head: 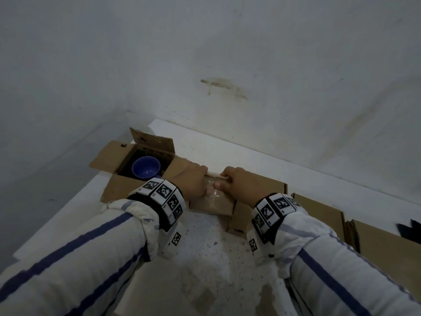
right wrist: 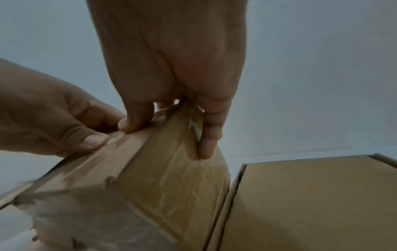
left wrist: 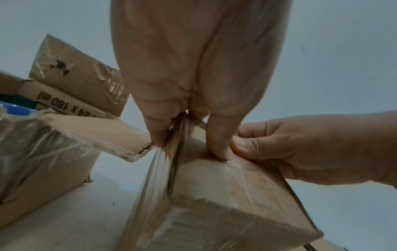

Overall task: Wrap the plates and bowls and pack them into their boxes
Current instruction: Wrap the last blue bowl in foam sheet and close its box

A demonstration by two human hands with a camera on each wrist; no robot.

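The open box's inner flap (left wrist: pixel 71 105) reads "24 x 180 ml".

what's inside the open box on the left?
The open box holds a blue bowl, upright and unwrapped, on something dark. What lies under or beside the bowl is hidden by the box walls and the left hand.

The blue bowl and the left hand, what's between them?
In the head view, a cardboard flap of the open box lies between the blue bowl and the left hand.
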